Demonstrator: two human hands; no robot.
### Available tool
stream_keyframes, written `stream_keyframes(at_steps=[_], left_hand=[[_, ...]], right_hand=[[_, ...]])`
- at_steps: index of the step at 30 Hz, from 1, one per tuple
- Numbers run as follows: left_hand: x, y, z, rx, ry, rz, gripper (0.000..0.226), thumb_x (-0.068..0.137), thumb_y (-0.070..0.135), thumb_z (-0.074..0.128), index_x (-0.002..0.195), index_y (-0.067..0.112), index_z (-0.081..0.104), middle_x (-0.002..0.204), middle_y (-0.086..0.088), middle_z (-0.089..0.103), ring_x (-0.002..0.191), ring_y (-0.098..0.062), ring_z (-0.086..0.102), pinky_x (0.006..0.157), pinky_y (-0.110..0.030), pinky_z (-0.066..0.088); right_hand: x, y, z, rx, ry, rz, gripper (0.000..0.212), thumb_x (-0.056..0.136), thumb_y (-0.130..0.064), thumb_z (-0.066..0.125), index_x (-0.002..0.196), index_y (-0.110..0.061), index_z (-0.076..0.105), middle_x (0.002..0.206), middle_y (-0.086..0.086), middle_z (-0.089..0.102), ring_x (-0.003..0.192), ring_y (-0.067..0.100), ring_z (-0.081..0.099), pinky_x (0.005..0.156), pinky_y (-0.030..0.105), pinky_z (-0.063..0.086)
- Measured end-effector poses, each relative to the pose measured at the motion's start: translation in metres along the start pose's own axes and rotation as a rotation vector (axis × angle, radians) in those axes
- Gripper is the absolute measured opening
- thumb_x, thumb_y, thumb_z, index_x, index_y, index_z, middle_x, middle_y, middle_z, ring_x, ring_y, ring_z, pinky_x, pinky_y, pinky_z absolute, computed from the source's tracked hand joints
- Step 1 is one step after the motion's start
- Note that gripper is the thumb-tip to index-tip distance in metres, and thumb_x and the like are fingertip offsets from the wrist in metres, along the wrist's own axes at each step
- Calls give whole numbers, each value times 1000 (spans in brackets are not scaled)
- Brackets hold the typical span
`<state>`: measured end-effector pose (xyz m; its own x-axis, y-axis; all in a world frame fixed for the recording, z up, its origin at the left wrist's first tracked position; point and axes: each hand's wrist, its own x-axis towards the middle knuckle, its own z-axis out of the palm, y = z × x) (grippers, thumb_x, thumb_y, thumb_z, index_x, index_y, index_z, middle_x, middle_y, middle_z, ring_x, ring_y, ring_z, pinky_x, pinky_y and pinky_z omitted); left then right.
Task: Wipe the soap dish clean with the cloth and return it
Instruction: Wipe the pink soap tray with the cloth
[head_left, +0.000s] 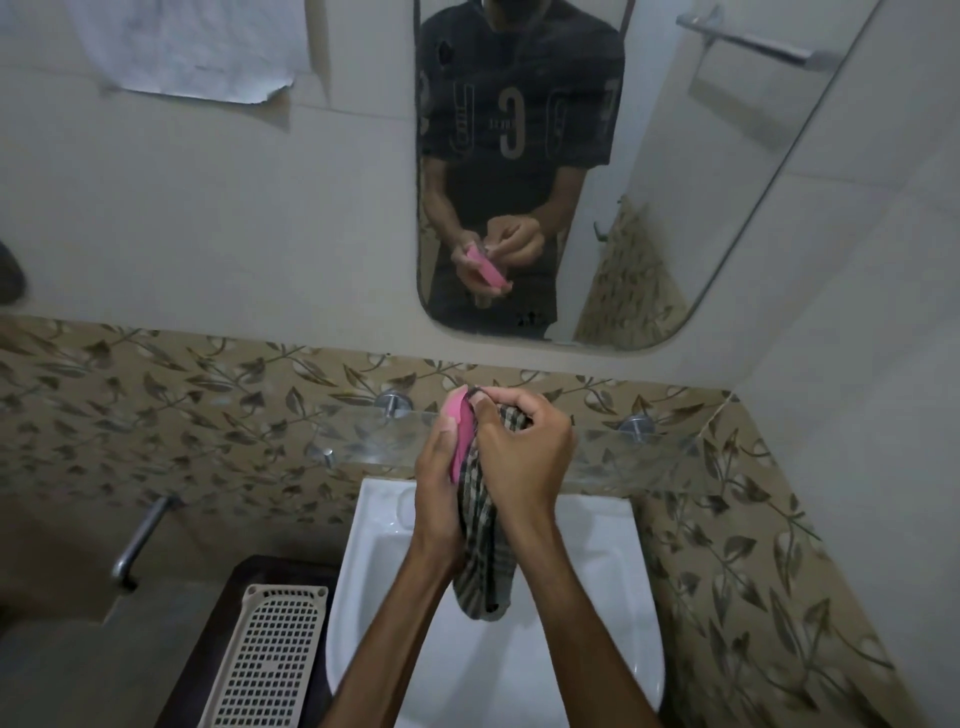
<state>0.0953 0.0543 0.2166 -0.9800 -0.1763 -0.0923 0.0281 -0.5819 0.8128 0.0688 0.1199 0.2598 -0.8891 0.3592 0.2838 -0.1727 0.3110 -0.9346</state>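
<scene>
A: Head view has both your hands at mid-frame, above the basin. Your left hand holds the dish on edge, fingers curled round its back. Your right hand is clenched on the cloth, thumb pressing a fold against the dish's inner face.

B: So where should you work first?

A: I'd judge you're mid-wipe. Keep the left grip firm on the rim so the dish doesn't twist, and push the fold along the inside from the top end downward. The mirror in the upper half of the frame shows the pink face from the other side, which helps you check it.

B: What about the cloth's tail?

A: It hangs down between your wrists, over the basin. Bunch more of it into your palm, so the slack doesn't drag or pull the fold off the surface.

B: And the return?

A: The glass shelf just behind your hands is probably its place, though I can't tell for sure. Wipe the underside too before setting it back, and keep it over the basin so a slip lands softly.
</scene>
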Motion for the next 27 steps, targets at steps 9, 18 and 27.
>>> stream_keyframes(at_steps=[9,18,27], left_hand=[[14,1,-7,11,33,73,55,104,43,53,152,18,46,138,-32,59,109,-44,61,88,-47,53],[12,-31,-27,292,59,2,51,98,42,55,145,20,55,122,-12,72,93,-28,75,72,-34,64],[-18,-97,-55,524,-74,-256,53,72,52,81,119,29,72,107,-8,79,96,-32,76,82,-44,65]], right_hand=[[-44,37,-23,66,-131,256,16,90,-14,77,83,-28,78,74,-15,77,71,-3,72,58,8,53],[-60,59,-65,446,-406,695,9,88,-5,75,86,-10,83,89,12,81,79,20,76,71,26,61],[-80,120,-95,588,-199,1123,22,96,-16,59,87,-3,74,67,10,71,55,21,69,56,32,54]])
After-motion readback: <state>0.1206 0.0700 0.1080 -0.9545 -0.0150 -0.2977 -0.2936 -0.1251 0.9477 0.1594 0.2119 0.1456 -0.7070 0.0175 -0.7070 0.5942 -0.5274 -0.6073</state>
